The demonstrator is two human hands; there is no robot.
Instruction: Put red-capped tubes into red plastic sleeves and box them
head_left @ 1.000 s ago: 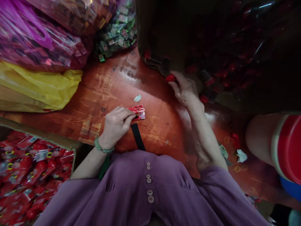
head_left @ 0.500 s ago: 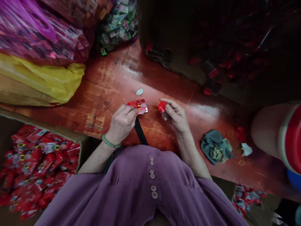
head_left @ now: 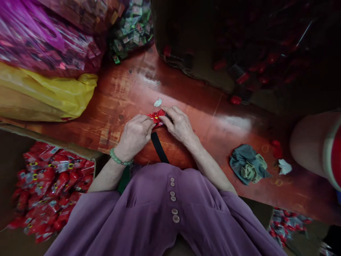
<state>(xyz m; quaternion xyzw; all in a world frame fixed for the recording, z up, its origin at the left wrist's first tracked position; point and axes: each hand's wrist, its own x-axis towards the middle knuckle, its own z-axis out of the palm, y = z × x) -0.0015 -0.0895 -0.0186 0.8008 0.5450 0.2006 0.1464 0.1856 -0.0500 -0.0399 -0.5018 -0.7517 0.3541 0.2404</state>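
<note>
Above the table's front edge, my left hand, with a green bead bracelet on the wrist, pinches a small red printed plastic packet by its left side. My right hand closes on the packet's right end, its fingers around a small red-capped item with a dark body. The red cap is against the packet's right end; whether it is inside I cannot tell, as my fingers cover much of it. A black strap lies below the hands on the red table.
A carton of red-filled packets stands low left. Large bags and a yellow bag lie at the back left. A dark carton with red-capped items is behind. Crumpled cloth and a tub stand right.
My right hand has moved left with the red-capped item, bringing it to the packet in my left hand. The two hands, apart before, now meet at the packet.
</note>
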